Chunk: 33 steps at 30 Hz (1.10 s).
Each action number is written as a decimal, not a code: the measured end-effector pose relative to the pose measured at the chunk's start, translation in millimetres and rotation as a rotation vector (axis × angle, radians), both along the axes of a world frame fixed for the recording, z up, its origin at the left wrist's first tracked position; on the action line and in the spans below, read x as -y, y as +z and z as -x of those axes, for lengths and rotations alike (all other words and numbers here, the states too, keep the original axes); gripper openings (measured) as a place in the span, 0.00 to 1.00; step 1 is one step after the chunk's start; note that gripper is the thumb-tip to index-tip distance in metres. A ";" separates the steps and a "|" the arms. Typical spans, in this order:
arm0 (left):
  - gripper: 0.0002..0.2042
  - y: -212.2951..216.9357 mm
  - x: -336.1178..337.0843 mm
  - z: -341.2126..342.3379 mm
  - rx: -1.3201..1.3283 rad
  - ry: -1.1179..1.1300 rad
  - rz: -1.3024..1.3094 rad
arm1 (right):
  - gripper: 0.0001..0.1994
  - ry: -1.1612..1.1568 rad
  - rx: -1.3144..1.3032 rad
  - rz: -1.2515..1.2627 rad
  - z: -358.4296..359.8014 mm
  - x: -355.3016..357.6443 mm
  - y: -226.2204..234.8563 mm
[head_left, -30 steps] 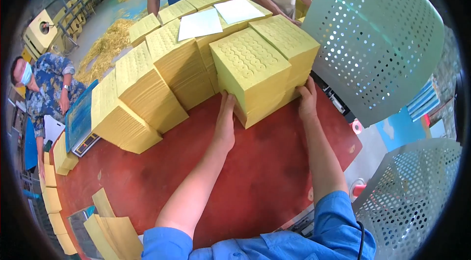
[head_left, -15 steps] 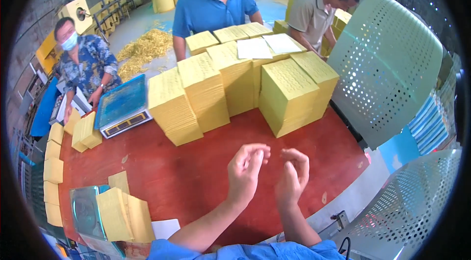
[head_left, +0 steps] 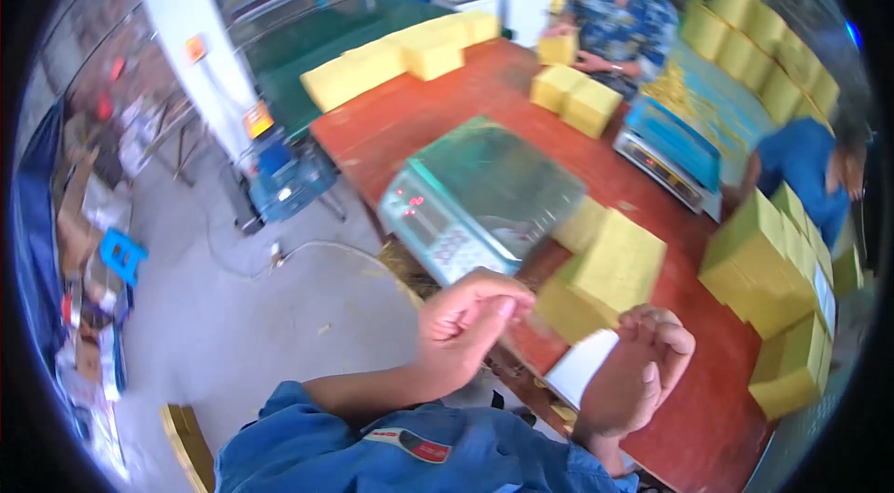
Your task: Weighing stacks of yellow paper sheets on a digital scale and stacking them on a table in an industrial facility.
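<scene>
My left hand (head_left: pixel 466 325) is in the air by the near edge of the red table (head_left: pixel 708 349), beside the keypad side of a green-and-white weighing scale (head_left: pixel 498 186). Its fingers are loosely curled with the thumb near them, and nothing shows in the palm. To its right, my right hand (head_left: pixel 643 372) hovers over a white sheet (head_left: pixel 579 370), half curled, thumb apart from the fingers and also bare. Just beyond both hands stand stacks of yellow paper (head_left: pixel 619 260), close against the scale. Both hands appear apart from these things.
Across the table a masked person (head_left: pixel 624 18) handles a yellow paper block (head_left: pixel 557 48). A second scale with a blue tray (head_left: pixel 675 144) stands at the right, near tall yellow stacks (head_left: pixel 759 256). A blue machine base (head_left: pixel 289 181) and a cable (head_left: pixel 317 246) are on the floor at left.
The view has swung to the left, bringing the near scale and the floor into the picture. My hands have moved from over the table's middle to its near-left corner, still loosely curled.
</scene>
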<state>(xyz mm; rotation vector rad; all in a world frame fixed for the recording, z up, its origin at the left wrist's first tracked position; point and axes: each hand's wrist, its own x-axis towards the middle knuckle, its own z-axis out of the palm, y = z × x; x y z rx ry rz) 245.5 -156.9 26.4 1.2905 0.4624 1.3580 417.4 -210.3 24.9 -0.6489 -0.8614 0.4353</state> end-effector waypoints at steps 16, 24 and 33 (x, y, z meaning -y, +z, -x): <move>0.07 -32.9 -104.9 330.9 -0.240 0.900 0.143 | 0.18 0.893 -0.165 -0.058 348.1 -247.6 -42.5; 0.07 -35.2 -258.6 391.9 -0.334 0.908 0.172 | 0.16 0.962 -0.240 0.038 413.0 -406.6 -52.4; 0.08 -39.1 -439.7 406.2 -0.461 0.648 0.121 | 0.13 0.651 -0.273 0.036 405.6 -532.2 -54.1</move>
